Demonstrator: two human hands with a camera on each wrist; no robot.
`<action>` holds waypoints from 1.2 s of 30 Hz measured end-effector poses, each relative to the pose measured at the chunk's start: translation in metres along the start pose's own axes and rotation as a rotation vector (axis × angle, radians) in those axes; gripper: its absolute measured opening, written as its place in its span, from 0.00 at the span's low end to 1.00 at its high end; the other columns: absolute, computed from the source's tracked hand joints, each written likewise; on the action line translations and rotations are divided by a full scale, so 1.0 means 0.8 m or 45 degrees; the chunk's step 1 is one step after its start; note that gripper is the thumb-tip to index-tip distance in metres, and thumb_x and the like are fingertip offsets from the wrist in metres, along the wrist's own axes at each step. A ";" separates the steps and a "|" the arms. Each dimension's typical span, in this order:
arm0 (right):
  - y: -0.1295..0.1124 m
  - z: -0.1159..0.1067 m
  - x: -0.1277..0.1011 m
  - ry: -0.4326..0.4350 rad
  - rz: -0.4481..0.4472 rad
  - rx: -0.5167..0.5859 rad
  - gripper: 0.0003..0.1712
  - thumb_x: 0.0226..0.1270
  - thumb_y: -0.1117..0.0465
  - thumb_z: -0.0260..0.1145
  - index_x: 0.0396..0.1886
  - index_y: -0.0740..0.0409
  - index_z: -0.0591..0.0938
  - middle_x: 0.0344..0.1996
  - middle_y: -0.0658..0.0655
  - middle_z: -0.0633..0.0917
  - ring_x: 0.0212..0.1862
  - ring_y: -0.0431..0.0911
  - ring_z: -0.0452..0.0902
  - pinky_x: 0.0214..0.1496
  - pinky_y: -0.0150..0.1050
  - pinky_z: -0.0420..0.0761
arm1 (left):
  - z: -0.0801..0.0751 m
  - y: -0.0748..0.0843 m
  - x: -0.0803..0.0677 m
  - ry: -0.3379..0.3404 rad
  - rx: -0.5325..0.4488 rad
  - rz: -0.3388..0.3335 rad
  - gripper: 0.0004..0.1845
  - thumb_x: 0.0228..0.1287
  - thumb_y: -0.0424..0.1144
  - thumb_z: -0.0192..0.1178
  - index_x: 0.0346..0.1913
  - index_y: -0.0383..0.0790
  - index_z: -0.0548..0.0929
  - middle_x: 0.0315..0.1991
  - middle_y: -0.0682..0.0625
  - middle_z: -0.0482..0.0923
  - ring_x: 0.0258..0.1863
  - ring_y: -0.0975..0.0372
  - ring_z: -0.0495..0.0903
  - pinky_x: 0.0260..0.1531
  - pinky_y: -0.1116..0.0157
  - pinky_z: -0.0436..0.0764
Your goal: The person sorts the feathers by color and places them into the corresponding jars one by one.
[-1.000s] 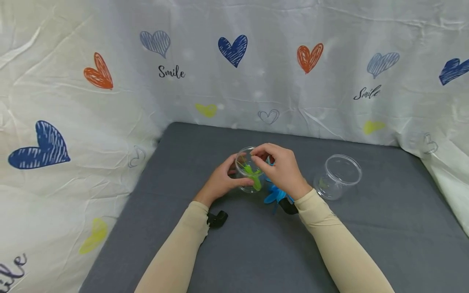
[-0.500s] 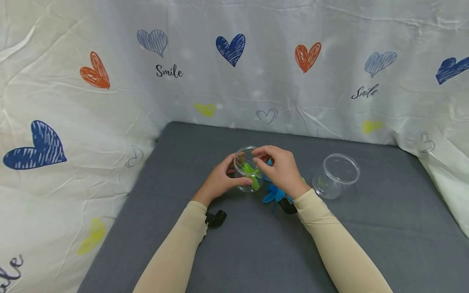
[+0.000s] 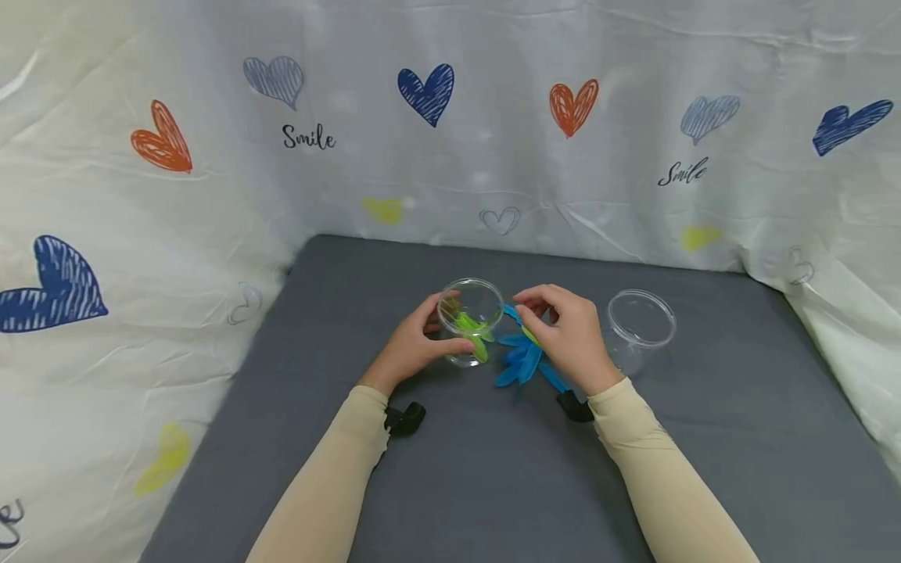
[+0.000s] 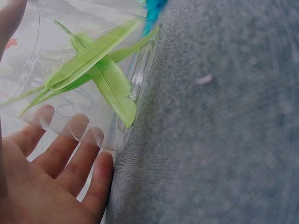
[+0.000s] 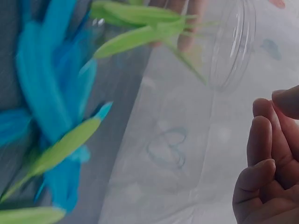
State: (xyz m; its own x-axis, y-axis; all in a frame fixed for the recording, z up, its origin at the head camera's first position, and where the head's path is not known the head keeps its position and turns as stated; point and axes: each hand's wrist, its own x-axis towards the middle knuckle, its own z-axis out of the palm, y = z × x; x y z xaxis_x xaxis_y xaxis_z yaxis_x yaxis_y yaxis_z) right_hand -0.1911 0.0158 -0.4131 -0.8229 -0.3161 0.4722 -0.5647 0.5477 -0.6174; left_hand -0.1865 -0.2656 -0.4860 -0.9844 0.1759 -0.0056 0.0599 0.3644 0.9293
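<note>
My left hand (image 3: 415, 344) grips a clear plastic jar (image 3: 470, 280) from its left side, thumb in front and fingers behind. Several green feathers (image 4: 88, 58) lean crosswise inside the jar. Just right of it, my right hand (image 3: 566, 332) hovers over a pile of blue feathers (image 3: 524, 363). In the right wrist view its fingers are curled, the thumb tip meets the forefinger, and nothing shows between them. A green feather (image 5: 70, 144) lies across the blue pile, with part of another at that view's lower edge.
A second clear jar (image 3: 642, 342) stands to the right, partly behind my right hand. Grey cloth (image 3: 493, 485) covers the table. A white curtain (image 3: 514, 164) printed with hearts hangs behind and along both sides. A black wrist camera (image 3: 405, 420) sits on the left wrist.
My right hand has moved from the jar's rim to the right, above the blue feathers. The left hand keeps its hold on the jar. The head view has shifted slightly.
</note>
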 end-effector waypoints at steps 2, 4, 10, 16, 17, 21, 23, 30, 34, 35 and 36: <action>0.006 -0.005 -0.006 0.008 0.009 -0.011 0.07 0.77 0.58 0.74 0.50 0.51 0.92 0.37 0.49 0.90 0.37 0.40 0.81 0.40 0.34 0.79 | -0.002 -0.002 0.000 0.000 0.002 -0.003 0.53 0.53 0.66 0.82 0.82 0.70 0.67 0.75 0.60 0.73 0.72 0.52 0.78 0.70 0.41 0.80; 0.012 -0.010 -0.013 0.011 0.024 -0.018 0.07 0.76 0.59 0.74 0.50 0.51 0.92 0.37 0.49 0.90 0.37 0.40 0.80 0.39 0.34 0.79 | -0.003 -0.004 -0.001 -0.001 0.001 -0.001 0.54 0.54 0.66 0.82 0.82 0.69 0.66 0.76 0.59 0.73 0.72 0.51 0.78 0.70 0.41 0.81; 0.030 -0.018 -0.034 -0.024 0.104 -0.059 0.07 0.76 0.59 0.74 0.49 0.50 0.92 0.36 0.47 0.90 0.35 0.39 0.79 0.38 0.34 0.78 | -0.004 -0.006 -0.002 -0.016 -0.002 0.008 0.53 0.56 0.65 0.81 0.83 0.69 0.65 0.76 0.58 0.73 0.73 0.51 0.78 0.70 0.40 0.80; 0.042 -0.021 -0.057 -0.050 0.162 -0.090 0.08 0.76 0.59 0.74 0.50 0.54 0.92 0.36 0.48 0.90 0.35 0.41 0.79 0.37 0.34 0.79 | -0.003 -0.006 0.000 -0.017 -0.008 0.008 0.51 0.57 0.64 0.81 0.82 0.71 0.66 0.75 0.56 0.74 0.72 0.51 0.78 0.70 0.40 0.80; 0.044 -0.021 -0.061 -0.052 0.170 -0.091 0.08 0.76 0.59 0.74 0.50 0.54 0.92 0.36 0.48 0.90 0.35 0.41 0.79 0.37 0.33 0.79 | -0.002 -0.005 0.001 -0.019 -0.011 0.012 0.51 0.57 0.64 0.81 0.82 0.71 0.66 0.75 0.56 0.74 0.72 0.51 0.78 0.70 0.40 0.80; 0.049 -0.024 -0.078 -0.081 0.226 -0.076 0.08 0.76 0.58 0.74 0.49 0.53 0.92 0.36 0.47 0.89 0.35 0.41 0.79 0.38 0.34 0.80 | -0.001 -0.003 0.003 -0.030 -0.010 0.015 0.51 0.57 0.64 0.80 0.82 0.72 0.66 0.75 0.57 0.73 0.72 0.51 0.78 0.70 0.41 0.80; 0.054 -0.026 -0.086 -0.098 0.247 -0.076 0.08 0.76 0.58 0.74 0.49 0.52 0.92 0.36 0.47 0.90 0.36 0.40 0.80 0.38 0.34 0.80 | -0.001 -0.003 0.004 -0.035 -0.015 0.019 0.51 0.58 0.63 0.81 0.82 0.70 0.65 0.75 0.57 0.74 0.71 0.51 0.79 0.69 0.41 0.81; 0.063 -0.038 -0.104 -0.109 0.296 -0.126 0.07 0.75 0.58 0.75 0.48 0.51 0.92 0.35 0.46 0.89 0.35 0.40 0.81 0.37 0.35 0.81 | -0.002 -0.001 0.005 -0.031 -0.028 0.027 0.51 0.59 0.61 0.81 0.82 0.68 0.66 0.73 0.55 0.75 0.71 0.51 0.79 0.69 0.40 0.81; 0.067 -0.042 -0.110 -0.121 0.327 -0.170 0.07 0.74 0.58 0.75 0.47 0.52 0.92 0.33 0.47 0.89 0.34 0.40 0.80 0.36 0.35 0.81 | -0.001 -0.001 0.004 -0.032 -0.025 0.026 0.49 0.59 0.60 0.81 0.82 0.70 0.66 0.73 0.55 0.76 0.72 0.51 0.79 0.70 0.40 0.80; 0.069 -0.043 -0.112 -0.123 0.337 -0.181 0.07 0.74 0.58 0.75 0.47 0.52 0.92 0.33 0.47 0.89 0.34 0.40 0.80 0.36 0.36 0.82 | 0.000 -0.001 0.004 -0.033 -0.027 0.025 0.49 0.59 0.60 0.81 0.81 0.71 0.66 0.73 0.55 0.76 0.72 0.51 0.79 0.70 0.40 0.80; 0.070 -0.044 -0.114 -0.125 0.348 -0.192 0.06 0.74 0.58 0.75 0.47 0.52 0.92 0.33 0.47 0.89 0.34 0.40 0.80 0.36 0.36 0.82 | 0.001 0.000 0.004 -0.033 -0.026 0.025 0.49 0.60 0.60 0.81 0.81 0.71 0.66 0.73 0.55 0.76 0.72 0.51 0.79 0.70 0.40 0.80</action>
State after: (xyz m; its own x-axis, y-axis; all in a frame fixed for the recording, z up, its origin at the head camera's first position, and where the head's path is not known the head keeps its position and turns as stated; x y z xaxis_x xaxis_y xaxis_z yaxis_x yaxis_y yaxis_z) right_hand -0.1455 0.1022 -0.4686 -0.9490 -0.2106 0.2347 -0.3124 0.7286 -0.6095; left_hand -0.1899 -0.2645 -0.4864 -0.9784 0.2065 0.0031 0.0751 0.3419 0.9367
